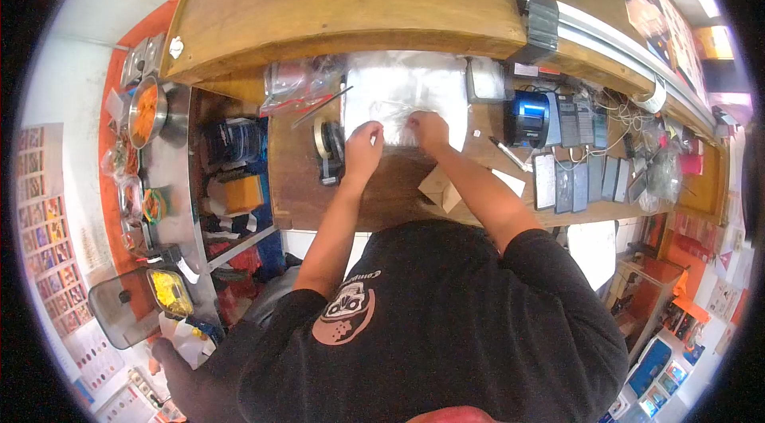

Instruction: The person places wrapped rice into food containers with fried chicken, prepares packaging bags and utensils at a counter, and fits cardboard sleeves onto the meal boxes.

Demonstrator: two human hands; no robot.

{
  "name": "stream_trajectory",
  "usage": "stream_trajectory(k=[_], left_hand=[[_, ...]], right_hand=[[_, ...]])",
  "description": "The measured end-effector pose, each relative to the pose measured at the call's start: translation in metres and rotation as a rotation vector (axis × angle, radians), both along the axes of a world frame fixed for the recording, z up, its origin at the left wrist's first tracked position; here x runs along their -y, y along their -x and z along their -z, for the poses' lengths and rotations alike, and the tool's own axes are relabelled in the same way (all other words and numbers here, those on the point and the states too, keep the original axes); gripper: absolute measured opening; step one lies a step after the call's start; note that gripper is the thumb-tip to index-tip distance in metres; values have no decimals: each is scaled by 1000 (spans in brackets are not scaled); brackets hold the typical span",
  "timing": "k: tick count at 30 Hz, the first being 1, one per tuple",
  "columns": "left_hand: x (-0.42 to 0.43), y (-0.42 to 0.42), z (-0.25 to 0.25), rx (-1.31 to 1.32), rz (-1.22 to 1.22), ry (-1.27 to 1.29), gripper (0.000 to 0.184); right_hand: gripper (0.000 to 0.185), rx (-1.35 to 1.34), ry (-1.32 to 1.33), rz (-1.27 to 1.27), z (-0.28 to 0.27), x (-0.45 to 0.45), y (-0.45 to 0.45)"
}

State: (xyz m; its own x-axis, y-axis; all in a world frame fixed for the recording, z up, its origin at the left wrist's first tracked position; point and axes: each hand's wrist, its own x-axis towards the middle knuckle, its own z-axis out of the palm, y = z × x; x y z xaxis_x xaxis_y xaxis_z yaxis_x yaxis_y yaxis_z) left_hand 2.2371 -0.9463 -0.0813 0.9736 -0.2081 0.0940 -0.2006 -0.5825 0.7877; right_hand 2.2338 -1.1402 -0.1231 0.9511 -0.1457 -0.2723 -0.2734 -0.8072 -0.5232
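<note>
A clear, shiny plastic sheet or bag [405,92] lies bright under the lamp on the wooden counter. At its near left corner is my left hand [365,149], fingers curled together in a pinch; what is between them is too small to make out. My right hand [430,133] is closed on the wrinkled plastic near the middle of its front edge. A black tape dispenser [328,153] with a roll of tape stands just left of my left hand. Below my right forearm sit a small brown cardboard box [439,188] and a white paper [508,182].
Several phones [564,184], a blue-black printer [527,119] and tangled cables crowd the right side. A marker [505,150] lies nearer. A wooden shelf [343,4] overhangs the counter. At left, a metal bowl [147,112] holds orange food; another person's arm [187,379] shows below.
</note>
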Motion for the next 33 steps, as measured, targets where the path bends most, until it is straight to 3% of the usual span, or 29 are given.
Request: stream_trajectory(k=[2, 6, 8, 9, 11, 12, 13, 15, 16, 17, 19, 25, 27, 30, 33], left_hand=[[-2, 17, -3, -138, 4, -50, 12], [11, 52, 22, 55, 201, -177, 22], [18, 65, 40, 196, 273, -342, 30], [21, 71, 49, 252, 305, -428, 30], [22, 83, 56, 287, 352, -530, 31], [20, 91, 58, 287, 371, -553, 32], [16, 95, 58, 265, 384, -548, 32], [11, 96, 55, 201, 410, -507, 34], [5, 94, 53, 145, 418, -459, 34], [0, 91, 50, 73, 419, -383, 35], [-10, 82, 31, -128, 403, -148, 36], [-48, 80, -64, -893, 514, 1116, 40], [-51, 89, -90, -983, 674, 1367, 41], [-45, 98, -120, -1037, 871, 1551, 43], [-30, 96, -138, -1069, 987, 1621, 45]], right_hand=[[18, 47, -55, 49, 2, -2, 2], [22, 284, -297, 46, -32, -10, 9], [21, 180, -352, -158, -58, -16, 18], [20, 41, -513, -226, -91, -24, 29], [19, -21, -881, -607, -155, -31, 56], [20, -225, -1037, -642, -188, -35, 70], [23, -360, -1268, -599, -214, -35, 83], [25, -293, -1699, -349, -269, -21, 102], [25, -87, -1684, -184, -270, -10, 107], [25, 120, -1654, -21, -272, 1, 110], [25, 100, -1901, -6, -287, 22, 108], [22, 193, -1563, 511, -251, 52, 143], [32, 248, -1707, 519, -230, 64, 156], [26, 395, -1840, 569, -263, 74, 178], [21, 491, -1604, 608, -289, 97, 207]])
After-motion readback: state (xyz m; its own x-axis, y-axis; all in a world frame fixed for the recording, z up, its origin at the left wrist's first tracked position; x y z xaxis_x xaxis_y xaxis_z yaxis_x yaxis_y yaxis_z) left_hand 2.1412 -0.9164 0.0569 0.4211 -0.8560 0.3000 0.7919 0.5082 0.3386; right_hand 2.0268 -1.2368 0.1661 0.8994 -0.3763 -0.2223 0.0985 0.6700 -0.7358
